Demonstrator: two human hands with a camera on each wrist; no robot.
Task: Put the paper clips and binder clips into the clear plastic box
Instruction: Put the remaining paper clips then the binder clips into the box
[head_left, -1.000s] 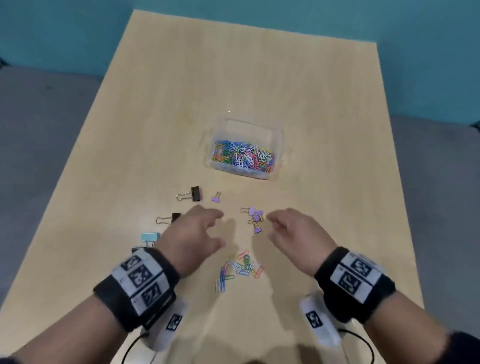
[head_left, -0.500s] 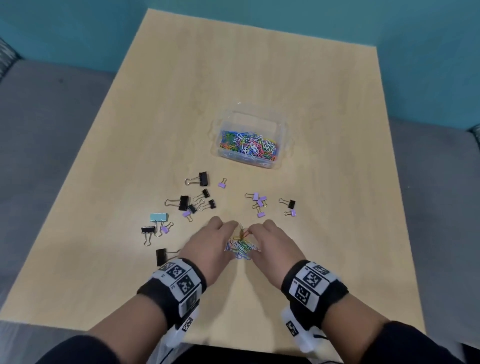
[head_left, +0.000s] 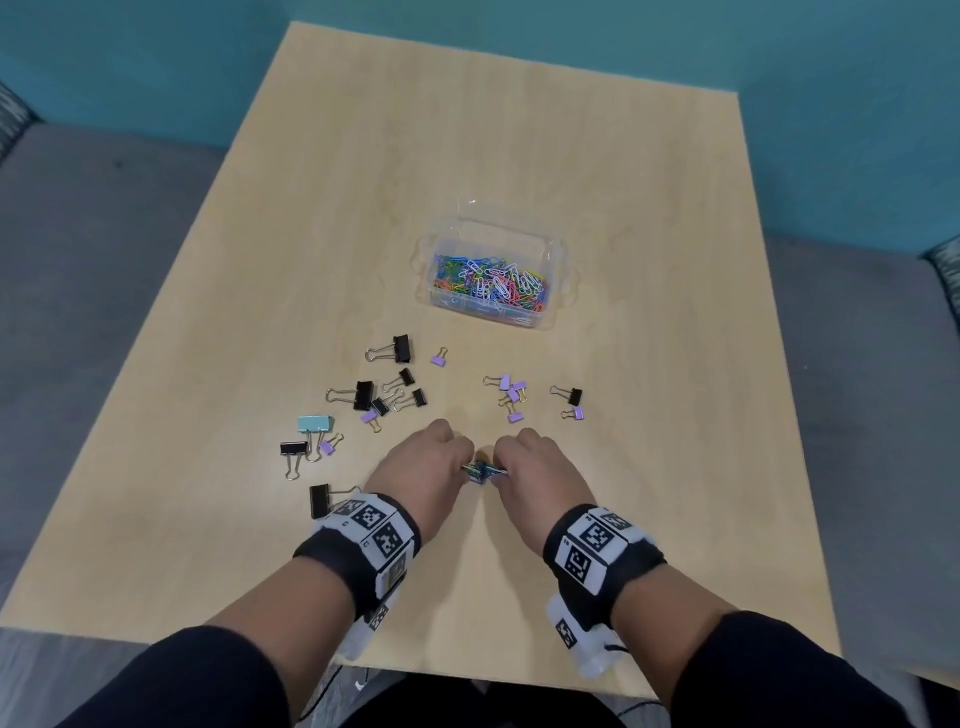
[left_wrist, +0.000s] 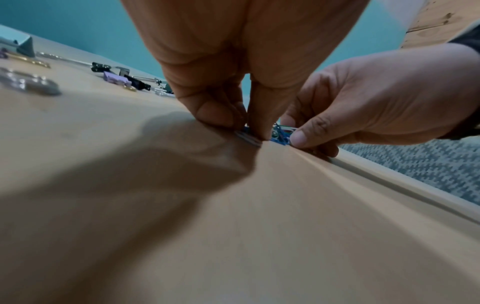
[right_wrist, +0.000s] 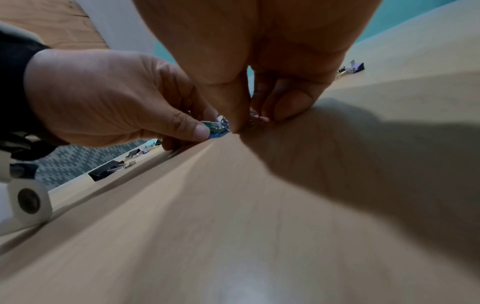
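Note:
A small bunch of coloured paper clips (head_left: 480, 470) lies on the table between my two hands. My left hand (head_left: 441, 467) and right hand (head_left: 519, 467) both pinch it with curled fingers, thumbs (left_wrist: 301, 139) low on the wood. In the right wrist view the paper clips (right_wrist: 217, 127) show blue and green between the fingertips. The clear plastic box (head_left: 491, 280) stands farther back, holding many coloured paper clips. Black, purple and one light blue binder clips (head_left: 387, 395) lie scattered left of my hands, with a purple group (head_left: 511, 395) ahead on the right.
The wooden table (head_left: 519, 156) has bare surface behind and beside the box. A black binder clip (head_left: 319, 500) lies close to my left wrist. Grey upholstery (head_left: 93, 260) flanks the table on both sides, with a teal wall behind.
My hands have come down and together around the loose paper clips, squeezing the spread pile into a tight bunch between the fingertips. The view has pulled back from the table.

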